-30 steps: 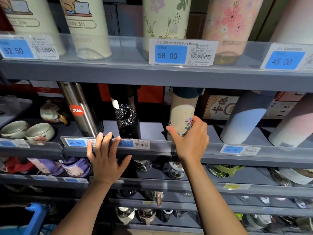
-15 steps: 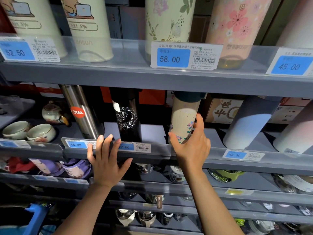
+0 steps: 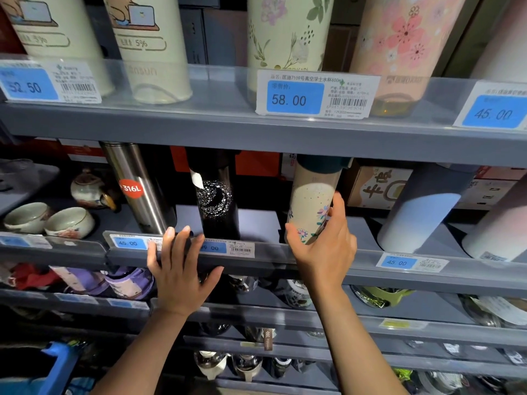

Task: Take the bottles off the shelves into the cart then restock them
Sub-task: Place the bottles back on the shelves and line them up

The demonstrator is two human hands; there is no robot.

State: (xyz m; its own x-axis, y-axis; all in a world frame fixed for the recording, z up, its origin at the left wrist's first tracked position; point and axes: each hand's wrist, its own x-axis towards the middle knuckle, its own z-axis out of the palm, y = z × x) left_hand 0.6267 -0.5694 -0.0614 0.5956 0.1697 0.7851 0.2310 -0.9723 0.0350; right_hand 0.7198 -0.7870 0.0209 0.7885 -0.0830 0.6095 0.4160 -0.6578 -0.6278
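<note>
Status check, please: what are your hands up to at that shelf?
Right hand gripping cream floral bottle. Left hand flat on shelf rail. Bottle leans back, nothing blocking.

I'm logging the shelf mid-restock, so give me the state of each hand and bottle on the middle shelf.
Right hand: gripping the floral bottle.
Floral bottle: tilted, on the shelf.
Left hand: open, on the shelf rail.
Black bottle: upright, untouched.
Steel bottle: standing, leaning.

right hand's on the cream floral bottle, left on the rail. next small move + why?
Probably lift the cream floral bottle up and out over the shelf rail. The right hand already wraps its lower body, thumb on the left, fingers on the right. The left hand lies flat on the rail, holding nothing, apparently bracing.
</note>
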